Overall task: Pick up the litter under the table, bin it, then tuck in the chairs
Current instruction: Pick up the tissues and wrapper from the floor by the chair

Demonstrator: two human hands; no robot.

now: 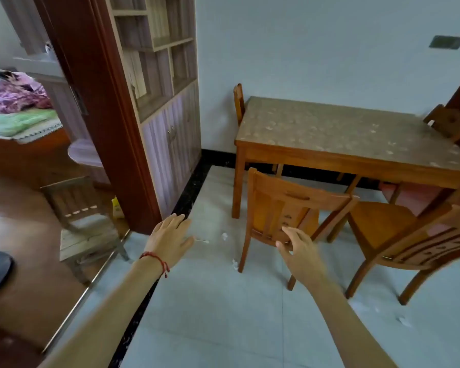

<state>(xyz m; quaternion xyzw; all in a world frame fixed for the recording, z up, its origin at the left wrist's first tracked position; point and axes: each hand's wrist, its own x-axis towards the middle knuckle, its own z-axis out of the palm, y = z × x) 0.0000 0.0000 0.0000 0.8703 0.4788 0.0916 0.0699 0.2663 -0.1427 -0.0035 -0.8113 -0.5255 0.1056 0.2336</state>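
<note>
A wooden table [351,158] stands against the far wall. Two wooden chairs are pulled out from it: one [284,205] at its front left, another [409,240] at the right. Small white scraps of litter lie on the grey tiles: one [224,236] left of the near chair, one [234,264] by that chair's front leg, and one [404,320] at the lower right. My left hand [168,239] reaches forward, fingers straight, holding nothing. My right hand [298,248] hovers in front of the near chair's back, fingers relaxed and empty.
Two more chairs sit tucked at the table's far left [239,102] and right end [449,122]. A dark door frame [112,128] and a cabinet [170,115] stand at the left. Through the doorway are a small wooden stool [77,205] and a bed [16,115].
</note>
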